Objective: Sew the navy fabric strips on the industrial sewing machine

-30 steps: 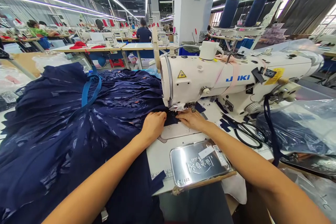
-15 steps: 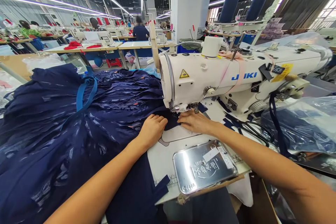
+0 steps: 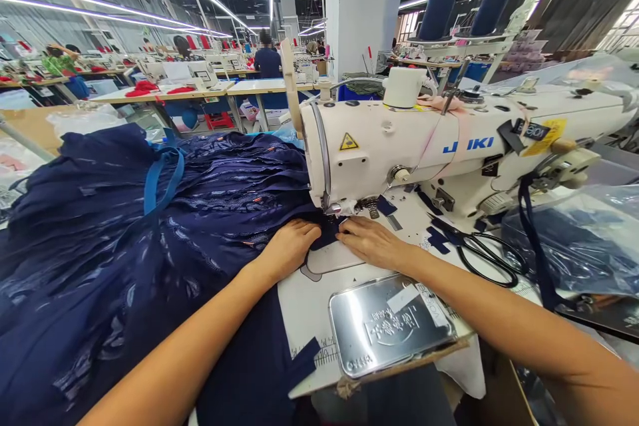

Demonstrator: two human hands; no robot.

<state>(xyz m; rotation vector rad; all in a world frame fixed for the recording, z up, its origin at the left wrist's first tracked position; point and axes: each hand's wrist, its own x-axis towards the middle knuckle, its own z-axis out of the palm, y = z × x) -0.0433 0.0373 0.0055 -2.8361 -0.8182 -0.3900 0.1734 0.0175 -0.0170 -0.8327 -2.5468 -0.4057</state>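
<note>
Navy fabric [image 3: 329, 237] lies beneath the needle area of a white sewing machine [image 3: 369, 140]. On its left side, my left hand [image 3: 292, 246] is closed, with curled fingers gripping the cloth; the fingertips are partly hidden. My right hand [image 3: 374, 239] pinches the fabric's right edge, its thumb and fingers close together just below the machine head. Between the two hands only a small stretch of cloth shows. A large gathered bundle of navy garments [image 3: 214, 206] spreads leftward from the machine, with a blue strap [image 3: 164, 180] looped over it.
Black-handled scissors [image 3: 492, 256] rest right of my right hand, near navy scraps [image 3: 438, 239]. A shiny metal tin lid [image 3: 389, 329] sits at the table's front edge. Navy thread cones [image 3: 439, 5] stand above the machine. A clear plastic bag [image 3: 574, 239] lies at right. People work farther back.
My right hand has shifted slightly downward, baring a navy scrap and grey strip behind it. More of the scissors shows. My left hand stays nearly in place on the fabric.
</note>
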